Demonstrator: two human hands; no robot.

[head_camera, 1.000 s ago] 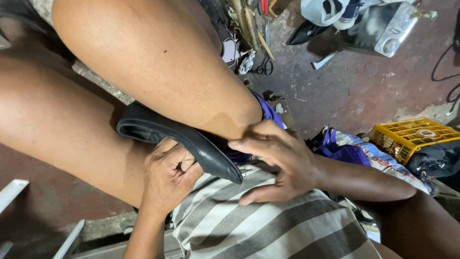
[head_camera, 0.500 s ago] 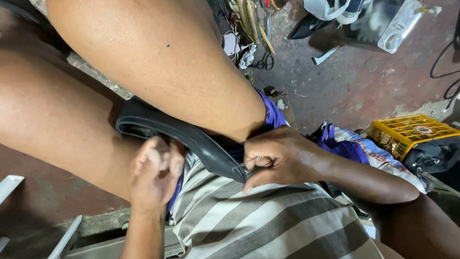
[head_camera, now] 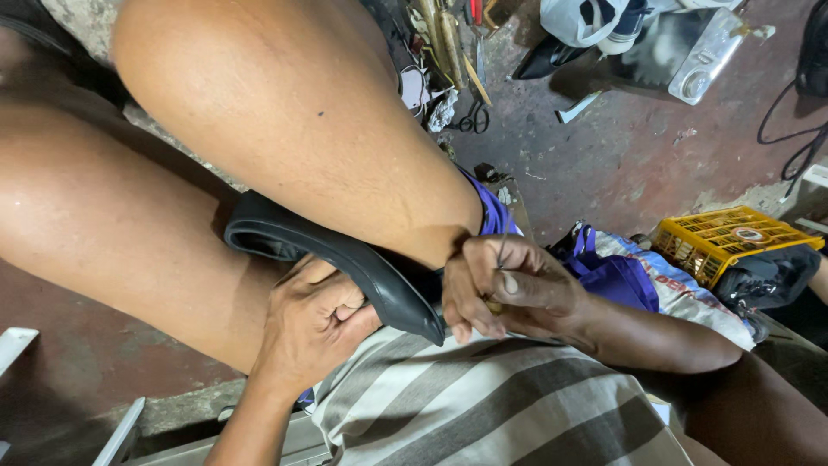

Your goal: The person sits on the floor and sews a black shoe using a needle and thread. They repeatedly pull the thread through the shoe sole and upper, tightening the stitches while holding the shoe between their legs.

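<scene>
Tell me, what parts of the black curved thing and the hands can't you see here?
Head view:
- Black curved piece: its middle is hidden under the thigh.
- Right hand: closed fingers hide what the thin wire joins.
- Left hand: fingertips tucked behind the black piece.
- Yellow crate: contents too small to tell.

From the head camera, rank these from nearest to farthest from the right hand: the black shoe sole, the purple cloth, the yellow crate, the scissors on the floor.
From the right hand:
1. Black shoe sole: touching it, on its left.
2. Purple cloth: just right of the wrist.
3. Scissors and yellow crate: too close to call; scissors above, crate far right.
</scene>
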